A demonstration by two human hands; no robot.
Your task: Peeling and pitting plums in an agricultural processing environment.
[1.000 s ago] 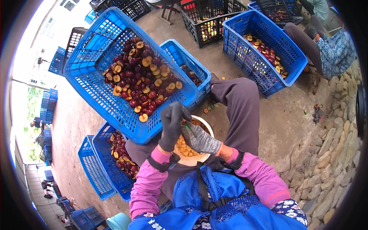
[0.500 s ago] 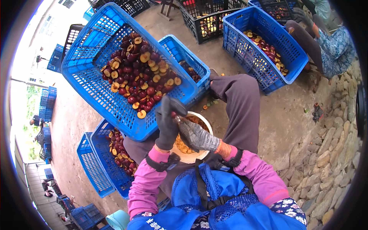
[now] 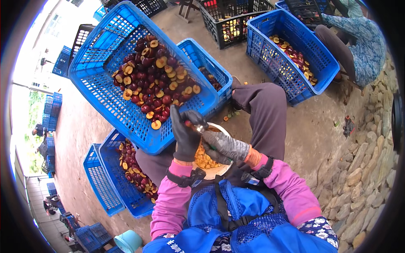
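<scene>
My left hand [image 3: 184, 138], in a black glove, holds a small piece of plum [image 3: 188, 123] between thumb and fingers. The piece is mostly hidden by the glove. In a grey knit glove, my right hand [image 3: 227, 145] is closed around a small hand tool [image 3: 200, 128], whose shiny metal end touches or nearly touches the plum. Both hands are over a white bucket [image 3: 226, 169] between my knees, with yellow-orange pieces inside. Halved plums [image 3: 158, 78], red-skinned with yellow flesh, fill part of a tilted blue crate [image 3: 95, 63] just beyond my left hand.
Two blue crates [image 3: 101, 181] stand at my left, one holding plum halves. Another blue crate [image 3: 274, 67] of plums is at the far right, beside a seated person [image 3: 365, 50]. A black crate [image 3: 211, 25] stands at the back. A stone wall [image 3: 358, 177] borders the right side.
My right hand has shifted slightly right and down with the tool. My left hand has turned, with its index finger now raised. The person at the far right has leaned forward.
</scene>
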